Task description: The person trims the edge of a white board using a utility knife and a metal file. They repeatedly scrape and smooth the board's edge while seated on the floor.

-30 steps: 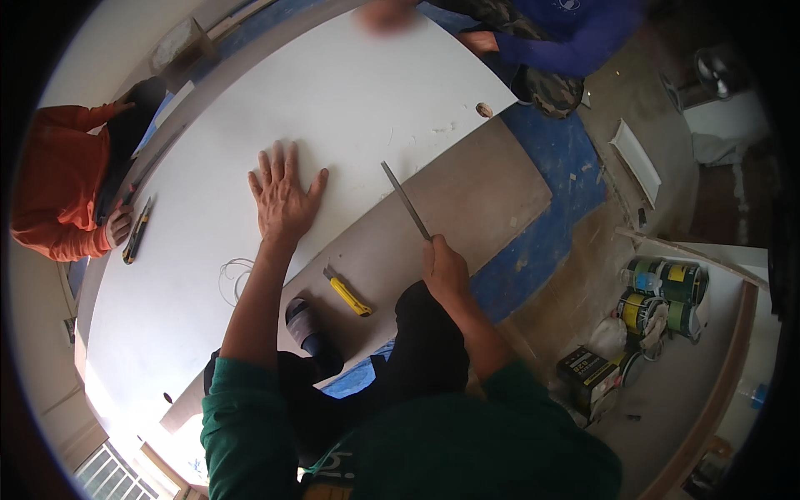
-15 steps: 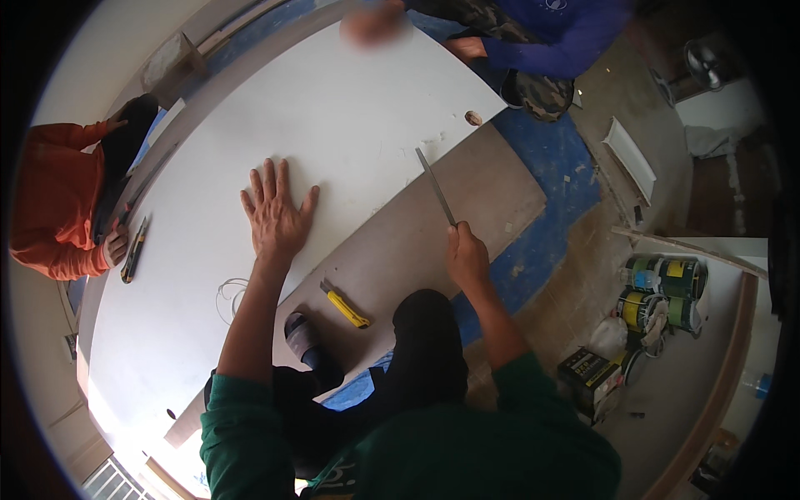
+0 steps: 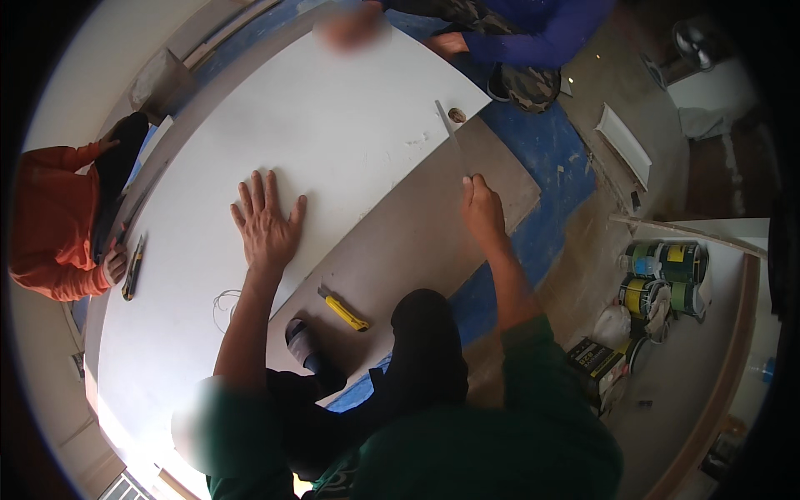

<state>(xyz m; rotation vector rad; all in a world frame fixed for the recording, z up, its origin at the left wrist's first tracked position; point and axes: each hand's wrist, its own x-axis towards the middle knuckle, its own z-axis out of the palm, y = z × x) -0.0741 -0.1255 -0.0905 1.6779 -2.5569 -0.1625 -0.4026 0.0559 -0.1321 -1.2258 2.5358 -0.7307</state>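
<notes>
My left hand (image 3: 269,227) lies flat on a large white panel (image 3: 333,108), fingers spread. My right hand (image 3: 483,208) is closed round the near end of a long, thin grey metal file (image 3: 447,127). The file reaches across the panel's near edge, its far end beside a round brown-rimmed hole (image 3: 456,116) near the corner. Small white shavings or chips (image 3: 417,142) lie along that edge. Under the panel is a greyish-brown board (image 3: 408,217). On this board, near my foot, rests a yellow utility knife (image 3: 343,311). A loop of thin wire (image 3: 225,308) shows beside my left forearm.
A person in an orange top (image 3: 58,217) sits at the left, one hand near a dark utility knife (image 3: 133,267). Another person, in a purple sleeve (image 3: 533,37), crouches at the far corner. Blue sheeting (image 3: 542,150) covers the floor. Several cans (image 3: 683,260) stand at right.
My right hand has moved up and slightly right with the file, whose tip is now farther along the panel edge, near the hole. My left hand stays flat on the panel.
</notes>
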